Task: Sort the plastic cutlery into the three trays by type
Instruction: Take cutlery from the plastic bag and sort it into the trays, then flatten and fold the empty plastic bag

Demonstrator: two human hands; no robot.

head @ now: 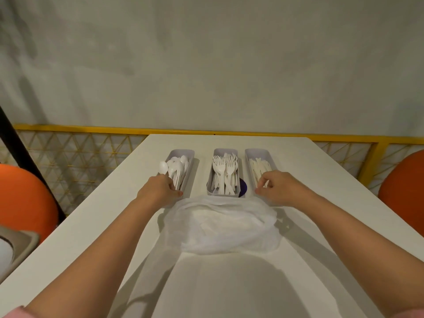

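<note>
Three grey trays stand side by side at the far end of the white table. The left tray [190, 154] holds white spoons, the middle tray [223, 151] white forks, the right tray [263, 153] white knives. My left hand [158, 190] grips a white spoon [163, 167] at the left tray's near end, bowl pointing up over the tray's left wall. My right hand [278, 188] pinches a white knife [266, 184] at the near end of the right tray. A clear plastic bag [224, 226] lies crumpled just before the trays, between my arms.
A dark blue object [243, 187] peeks out beside the middle tray. The table [321, 180] ends at a yellow mesh fence [75, 154] and a grey wall. Orange round seats stand at left [23, 198] and right [403, 189]. A beige bin [18, 249] sits lower left.
</note>
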